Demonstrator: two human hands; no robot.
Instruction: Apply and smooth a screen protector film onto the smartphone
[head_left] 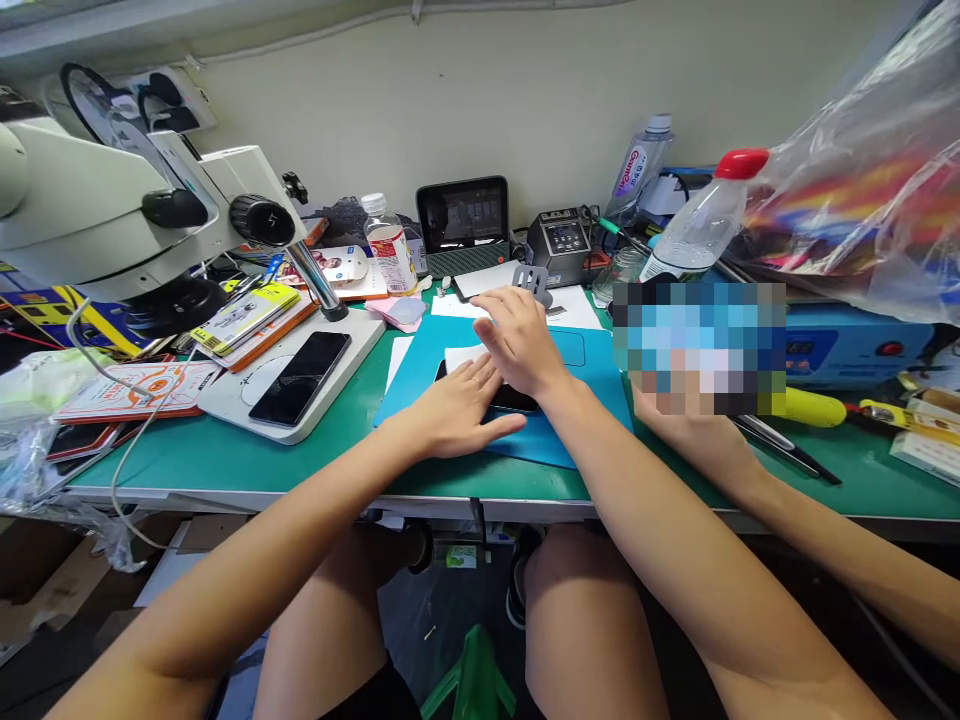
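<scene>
My left hand (459, 405) lies flat, fingers stretched out and thumb apart, over a dark phone (514, 400) and a white sheet (463, 356) on the blue mat (592, 400). Whether the sheet is paper or cloth I cannot tell. Just above and to the right, my right hand (523, 342) is held on its edge with its fingers extended, and nothing shows in it. Both hands cover much of the phone.
At right, another person's hand (694, 425) holds something blurred out. A microscope (90, 210) stands at left, with a second phone (301, 378) on its base. Bottles (390, 250), a soldering station (559, 245) and a small screen (463, 215) line the back.
</scene>
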